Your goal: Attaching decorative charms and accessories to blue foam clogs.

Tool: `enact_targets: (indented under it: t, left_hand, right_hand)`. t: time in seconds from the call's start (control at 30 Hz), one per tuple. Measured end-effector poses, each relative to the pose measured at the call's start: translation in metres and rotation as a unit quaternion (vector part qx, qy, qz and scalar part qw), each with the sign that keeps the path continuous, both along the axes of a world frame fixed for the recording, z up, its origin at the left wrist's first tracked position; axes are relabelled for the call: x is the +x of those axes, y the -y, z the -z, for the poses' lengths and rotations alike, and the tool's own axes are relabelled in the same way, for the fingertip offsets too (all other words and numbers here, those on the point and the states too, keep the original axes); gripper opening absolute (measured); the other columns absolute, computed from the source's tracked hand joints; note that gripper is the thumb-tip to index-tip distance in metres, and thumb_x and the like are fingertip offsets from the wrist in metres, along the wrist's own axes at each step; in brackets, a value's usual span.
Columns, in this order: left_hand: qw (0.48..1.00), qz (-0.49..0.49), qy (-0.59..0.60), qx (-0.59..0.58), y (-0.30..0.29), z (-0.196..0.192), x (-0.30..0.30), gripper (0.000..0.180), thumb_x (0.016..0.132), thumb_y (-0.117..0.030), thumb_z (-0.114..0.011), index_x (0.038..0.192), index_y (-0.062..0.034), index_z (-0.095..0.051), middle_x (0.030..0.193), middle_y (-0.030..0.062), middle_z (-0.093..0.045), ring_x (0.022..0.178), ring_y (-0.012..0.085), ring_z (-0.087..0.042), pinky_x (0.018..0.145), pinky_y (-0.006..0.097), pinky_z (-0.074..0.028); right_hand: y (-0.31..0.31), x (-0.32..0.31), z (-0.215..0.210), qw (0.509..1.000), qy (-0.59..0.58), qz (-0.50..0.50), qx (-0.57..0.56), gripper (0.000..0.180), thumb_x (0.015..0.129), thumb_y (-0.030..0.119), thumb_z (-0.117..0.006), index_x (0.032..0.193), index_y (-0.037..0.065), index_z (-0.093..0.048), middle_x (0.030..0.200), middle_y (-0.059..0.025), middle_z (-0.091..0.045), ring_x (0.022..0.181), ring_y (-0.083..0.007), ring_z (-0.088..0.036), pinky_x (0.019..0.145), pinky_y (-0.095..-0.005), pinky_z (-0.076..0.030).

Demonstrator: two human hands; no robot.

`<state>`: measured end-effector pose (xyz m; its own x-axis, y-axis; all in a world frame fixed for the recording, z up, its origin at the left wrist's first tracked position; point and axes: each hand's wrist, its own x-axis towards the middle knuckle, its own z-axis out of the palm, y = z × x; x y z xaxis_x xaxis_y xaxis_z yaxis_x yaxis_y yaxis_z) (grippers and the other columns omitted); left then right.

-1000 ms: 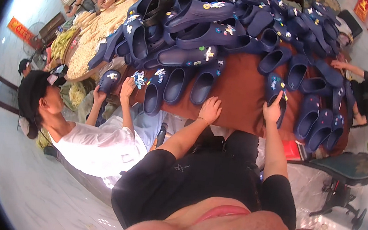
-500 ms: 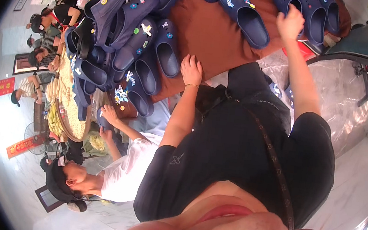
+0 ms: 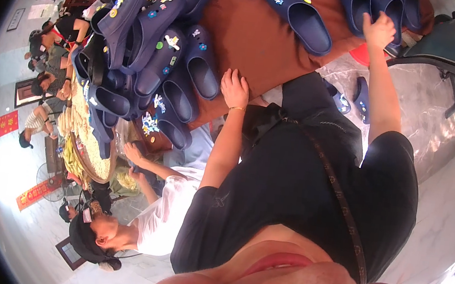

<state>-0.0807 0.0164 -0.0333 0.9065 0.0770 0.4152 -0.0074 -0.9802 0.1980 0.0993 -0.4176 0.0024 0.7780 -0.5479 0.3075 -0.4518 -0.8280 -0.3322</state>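
Note:
My left hand [image 3: 235,88] lies on the brown cloth [image 3: 255,44] of the table with its fingers stretched out, holding nothing. Just to its left is a navy clog [image 3: 204,69] at the edge of a large heap of clogs [image 3: 158,39], many with colourful charms. At the table's right end my right hand [image 3: 379,31] reaches to the heel side of a row of navy clogs [image 3: 357,11], thumb apart from the fingers. It overlaps one of them; whether it touches is unclear. A single charm-studded clog [image 3: 308,26] lies between my hands.
Left of me, a co-worker in a white shirt [image 3: 160,213] handles a dark item. Beyond are a round tray [image 3: 95,149] of pale pieces and more people. At right stand a dark green chair [image 3: 449,46] and a red object [image 3: 361,53]; clogs [image 3: 362,98] lie on the floor.
My right hand has moved to the right along the row of clogs. My left hand stays on the cloth. The whole view has shifted slightly, showing more of the floor clogs.

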Motion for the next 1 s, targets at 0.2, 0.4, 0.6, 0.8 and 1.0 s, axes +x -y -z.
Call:
enact_targets:
  t: [0.2,0.4,0.6,0.8,1.0]
  left_hand:
    - [1.000,-0.022,-0.008,0.015,-0.005,-0.002,-0.009,0.035,0.079,-0.020,-0.055,0.111,-0.0051,-0.053,0.119,0.0144,-0.048,0.110,0.0325,-0.045,0.093,0.043,-0.037]
    - [1.000,-0.021,-0.012,-0.016,-0.001,-0.002,0.000,0.034,0.079,-0.020,-0.055,0.110,-0.0056,-0.053,0.119,0.0141,-0.048,0.111,0.0322,-0.044,0.093,0.044,-0.036]
    - [0.997,-0.023,-0.027,-0.074,-0.001,-0.011,-0.004,0.034,0.081,-0.021,-0.055,0.110,-0.0042,-0.053,0.117,0.0166,-0.049,0.110,0.0343,-0.044,0.094,0.043,-0.035]
    - [0.920,0.022,-0.025,-0.389,0.027,-0.070,0.018,0.055,0.080,-0.024,-0.058,0.127,-0.0021,-0.038,0.124,0.0198,-0.042,0.116,0.0342,-0.039,0.098,0.042,-0.031]
    - [0.909,0.067,-0.025,-0.411,0.051,-0.093,0.036,0.071,0.072,-0.017,-0.064,0.131,0.0007,-0.028,0.128,0.0213,-0.038,0.118,0.0362,-0.038,0.100,0.040,-0.030]
  right_hand:
    - [0.071,0.018,0.035,0.968,-0.079,0.146,0.186,0.097,0.058,0.066,-0.065,0.132,0.011,-0.035,0.129,-0.0219,-0.039,0.119,-0.0403,-0.037,0.095,-0.0470,-0.035]
    - [0.147,0.019,0.076,0.778,-0.027,0.164,0.605,0.046,0.074,0.038,-0.068,0.111,0.013,-0.054,0.098,-0.0079,-0.059,0.079,-0.0243,-0.058,0.064,-0.0371,-0.050]
    - [0.101,-0.001,0.025,0.758,0.070,0.056,0.646,0.024,0.084,0.016,-0.059,0.107,0.010,-0.052,0.099,-0.0046,-0.057,0.080,-0.0212,-0.056,0.060,-0.0333,-0.048]
    - [-0.040,-0.064,-0.029,0.868,-0.046,-0.149,0.472,0.067,0.079,0.033,-0.063,0.122,-0.013,-0.039,0.118,-0.0198,-0.051,0.109,-0.0244,-0.049,0.094,-0.0327,-0.036]
    - [-0.193,-0.112,-0.047,0.719,-0.367,-0.322,0.495,0.048,0.083,0.031,-0.054,0.105,-0.011,-0.044,0.078,-0.0161,-0.061,0.063,-0.0240,-0.062,0.048,-0.0317,-0.053]
